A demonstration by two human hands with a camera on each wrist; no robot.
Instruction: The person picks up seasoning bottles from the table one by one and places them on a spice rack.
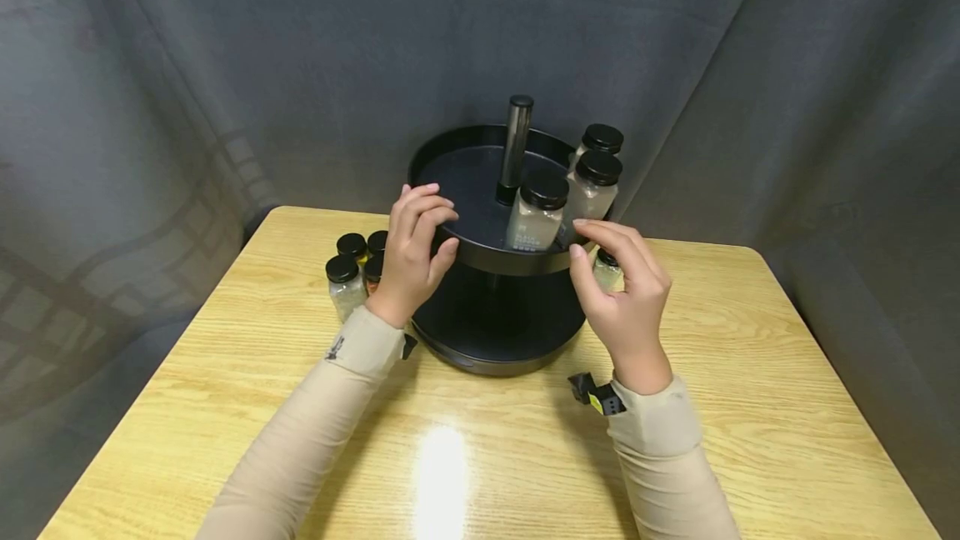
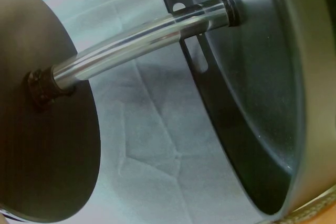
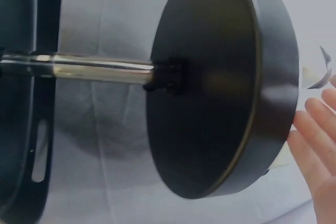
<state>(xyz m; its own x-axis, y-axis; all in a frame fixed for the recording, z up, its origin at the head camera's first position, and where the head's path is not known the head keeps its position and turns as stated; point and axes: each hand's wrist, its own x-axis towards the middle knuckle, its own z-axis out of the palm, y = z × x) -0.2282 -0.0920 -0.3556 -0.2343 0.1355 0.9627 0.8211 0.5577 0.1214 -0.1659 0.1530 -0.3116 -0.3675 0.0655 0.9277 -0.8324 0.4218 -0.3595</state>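
- Flanking the upper tray [image 1: 487, 255]: your left hand [image 1: 415, 247], your right hand [image 1: 628, 294]; fingers relaxed, gripping nothing.
- Risk: jars [image 1: 534, 225] on one side could topple if you jolt it.

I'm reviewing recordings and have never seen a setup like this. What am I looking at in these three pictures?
There is no machine here: a person works bare-handed. The wide picture comes from a camera worn on the head, looking down over both arms. The other two come from cameras on the wrists, so the stand looks tipped sideways there.

A black two-tier stand sits on a wooden table. Its upper tray carries three black-lidded jars. Four more jars show left of the stand; another jar, partly hidden, shows at its right.

The left hand is at the upper tray's rim; the right hand is near its front right. Neither has a jar in its grip.
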